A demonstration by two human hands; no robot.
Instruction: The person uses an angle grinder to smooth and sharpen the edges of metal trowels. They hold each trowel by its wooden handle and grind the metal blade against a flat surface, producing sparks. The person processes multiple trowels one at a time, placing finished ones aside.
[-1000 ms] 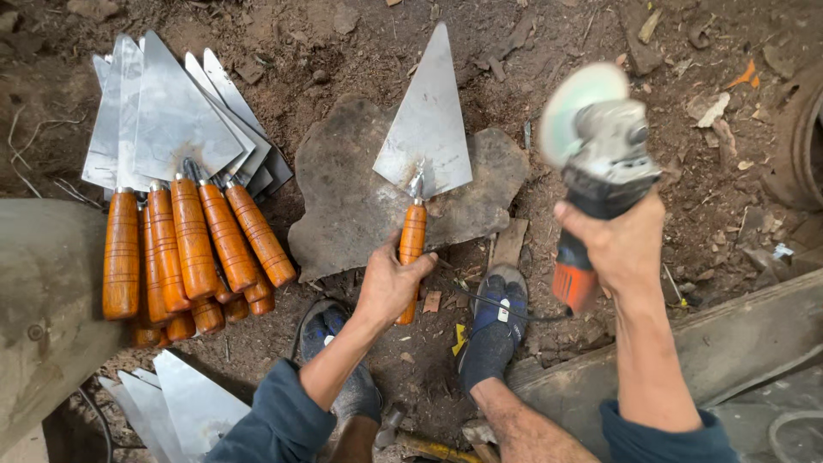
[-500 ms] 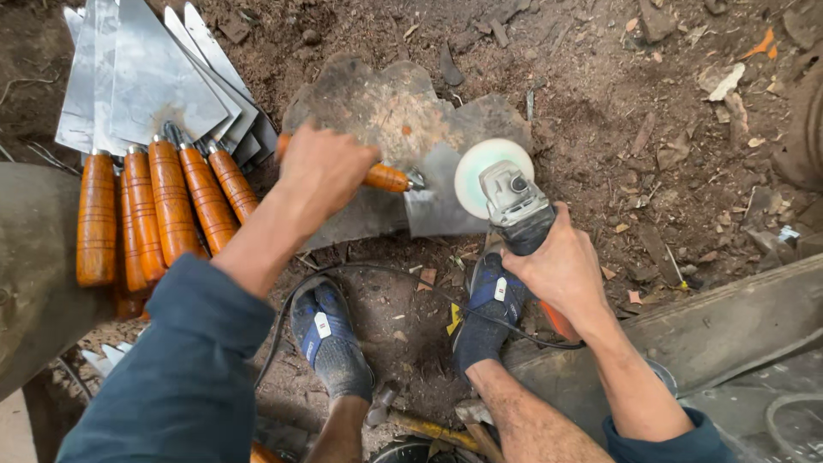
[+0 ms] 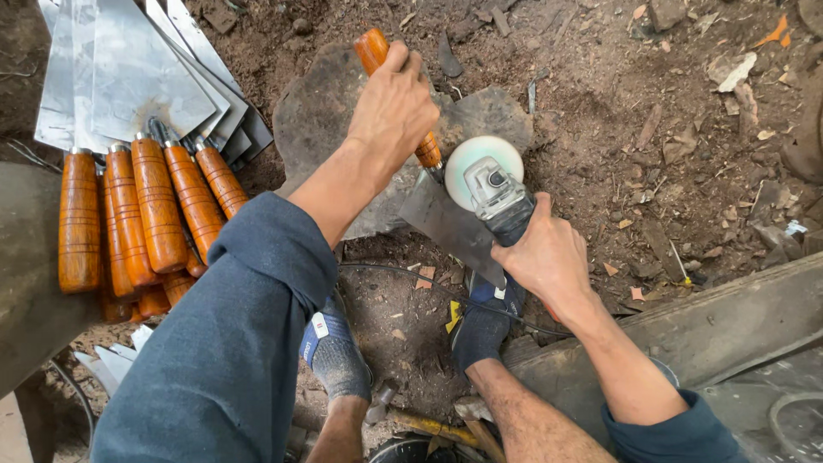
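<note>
My left hand (image 3: 394, 107) grips the orange wooden handle of a trowel (image 3: 375, 47), handle pointing away from me, its triangular steel blade (image 3: 446, 227) angled toward me over a flat stone (image 3: 321, 111). My right hand (image 3: 549, 257) holds an angle grinder (image 3: 497, 193) by its body. The grinder's pale round disc (image 3: 480, 154) sits at the blade's upper end, near the handle joint. Both forearms wear dark blue sleeves pushed up.
A pile of several finished trowels (image 3: 146, 189) with orange handles and steel blades lies at the left. My two feet in dark shoes (image 3: 334, 351) rest on the dirt below. A black cable (image 3: 403, 279) crosses between them. A wooden plank (image 3: 729, 326) lies at the right.
My left hand has turned the trowel so its handle points away and the blade toward me. The grinder has come down onto the blade.
</note>
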